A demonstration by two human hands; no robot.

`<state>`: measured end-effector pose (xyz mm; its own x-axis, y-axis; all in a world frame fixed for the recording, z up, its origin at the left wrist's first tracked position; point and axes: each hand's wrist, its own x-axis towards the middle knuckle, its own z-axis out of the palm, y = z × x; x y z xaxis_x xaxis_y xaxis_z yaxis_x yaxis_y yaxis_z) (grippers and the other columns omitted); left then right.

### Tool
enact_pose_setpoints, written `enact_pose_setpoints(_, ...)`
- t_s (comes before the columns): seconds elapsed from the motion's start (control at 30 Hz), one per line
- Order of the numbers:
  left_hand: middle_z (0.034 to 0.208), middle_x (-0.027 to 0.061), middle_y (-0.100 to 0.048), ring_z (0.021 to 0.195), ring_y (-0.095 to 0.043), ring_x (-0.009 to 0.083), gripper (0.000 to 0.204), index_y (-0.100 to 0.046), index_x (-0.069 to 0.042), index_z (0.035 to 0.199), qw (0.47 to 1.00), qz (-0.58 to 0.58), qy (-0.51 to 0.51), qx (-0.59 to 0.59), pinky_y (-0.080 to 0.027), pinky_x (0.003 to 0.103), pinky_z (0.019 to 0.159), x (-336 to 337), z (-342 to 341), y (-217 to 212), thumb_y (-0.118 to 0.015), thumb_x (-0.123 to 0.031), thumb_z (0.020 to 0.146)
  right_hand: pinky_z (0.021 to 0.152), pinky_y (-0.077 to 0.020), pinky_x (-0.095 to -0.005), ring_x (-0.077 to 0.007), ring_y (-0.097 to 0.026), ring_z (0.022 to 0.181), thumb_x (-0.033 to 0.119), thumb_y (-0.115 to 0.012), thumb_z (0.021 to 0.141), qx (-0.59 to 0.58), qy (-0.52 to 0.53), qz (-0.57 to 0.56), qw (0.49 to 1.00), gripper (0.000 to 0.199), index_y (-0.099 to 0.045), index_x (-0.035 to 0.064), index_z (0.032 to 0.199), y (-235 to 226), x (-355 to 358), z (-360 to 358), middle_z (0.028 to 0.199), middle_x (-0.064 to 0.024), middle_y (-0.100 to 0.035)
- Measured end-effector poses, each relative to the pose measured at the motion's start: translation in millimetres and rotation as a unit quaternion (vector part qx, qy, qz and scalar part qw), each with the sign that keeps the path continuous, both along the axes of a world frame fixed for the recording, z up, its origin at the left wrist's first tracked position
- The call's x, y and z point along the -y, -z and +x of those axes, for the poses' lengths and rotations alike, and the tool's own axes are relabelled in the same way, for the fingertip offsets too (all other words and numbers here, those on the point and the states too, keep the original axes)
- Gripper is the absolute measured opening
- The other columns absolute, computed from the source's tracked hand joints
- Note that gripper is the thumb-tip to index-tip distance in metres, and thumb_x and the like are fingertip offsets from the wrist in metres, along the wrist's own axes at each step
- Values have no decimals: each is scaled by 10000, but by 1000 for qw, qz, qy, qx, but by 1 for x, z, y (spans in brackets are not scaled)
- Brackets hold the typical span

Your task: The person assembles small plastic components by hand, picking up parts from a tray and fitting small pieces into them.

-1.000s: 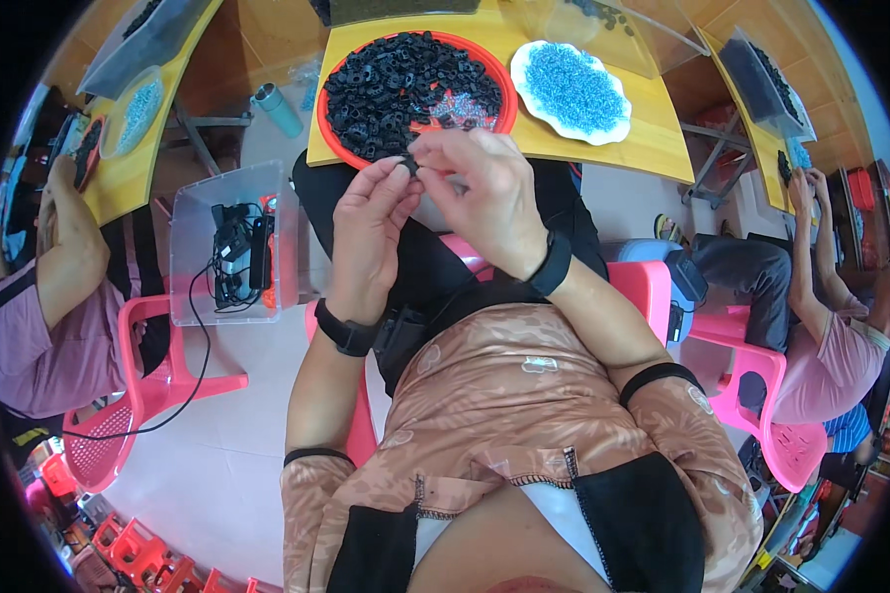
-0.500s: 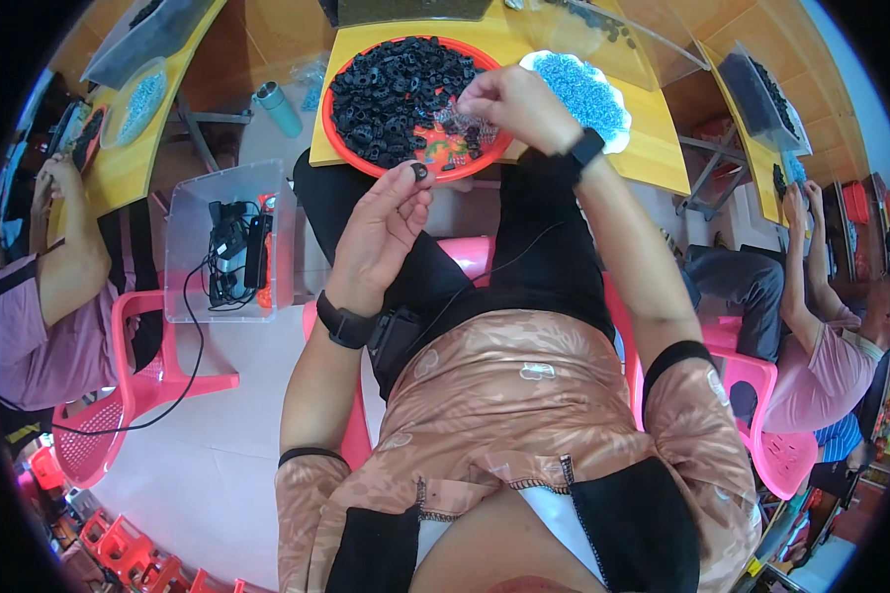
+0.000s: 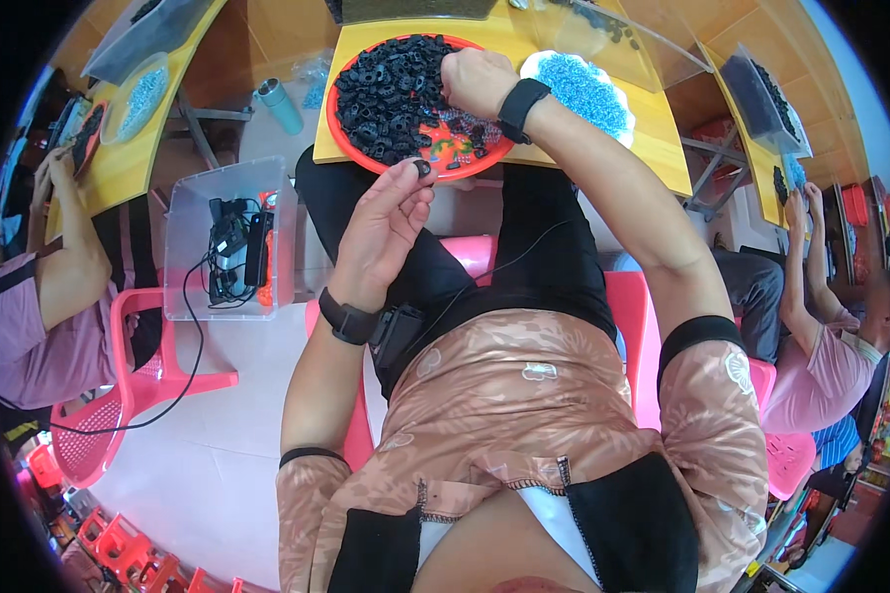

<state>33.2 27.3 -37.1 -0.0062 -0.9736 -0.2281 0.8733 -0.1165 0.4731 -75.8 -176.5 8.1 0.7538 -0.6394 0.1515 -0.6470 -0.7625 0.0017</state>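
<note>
My left hand (image 3: 381,232) is raised below the table edge, thumb and fingers pinching a small black ring-shaped part (image 3: 422,167). My right hand (image 3: 475,81) reaches forward over a round red tray (image 3: 452,158) heaped with many small black parts (image 3: 391,84); its fingers are curled down among them, and whether they hold one cannot be told. Right of the tray sits a white plate (image 3: 542,61) of small blue pieces (image 3: 588,94). Both wrists wear black bands.
The yellow table (image 3: 603,153) holds the tray and plate. A clear plastic bin (image 3: 229,242) with black cables stands on a pink chair (image 3: 133,381) at my left. Other people sit at left (image 3: 44,296) and right (image 3: 826,336). A teal bottle (image 3: 280,105) stands on the floor.
My right hand has left the left hand and reached forward into the tray of black parts. The left hand has stayed near my lap, still pinching the black part.
</note>
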Motion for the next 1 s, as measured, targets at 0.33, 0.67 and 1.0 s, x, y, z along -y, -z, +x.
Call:
enact_pose_setpoints(0.33, 997, 99, -656, 823, -641, 108, 263, -557, -19, 1163, 1000, -6, -24, 17, -536, 191, 704, 0, -1, -8, -577, -112, 917, 645, -518, -383, -290, -655, 701, 134, -666, 765, 200, -65, 111, 971, 127, -686, 21, 819, -5, -19, -30, 745, -170, -656)
enact_pose_setpoints(0.67, 977, 72, -654, 823, -634, 106, 294, -547, -17, 1195, 997, -19, -45, 64, -522, 204, 750, 0, 0, -5, -572, -126, 923, 603, -466, -183, -31, -566, 675, 95, -600, 897, 398, -24, 493, 773, 144, -643, 7, 1003, -13, -117, -45, 818, -9, -656)
enact_pose_setpoints(1.0, 918, 71, -660, 787, -627, 97, 251, -569, -8, 1146, 974, -25, -111, 197, -507, 199, 710, 0, -6, -13, -582, -102, 914, 600, -445, -179, -32, -529, 642, 83, -617, 882, 454, 3, 526, 719, 141, -631, -8, 989, -12, -127, -44, 787, 1, -637)
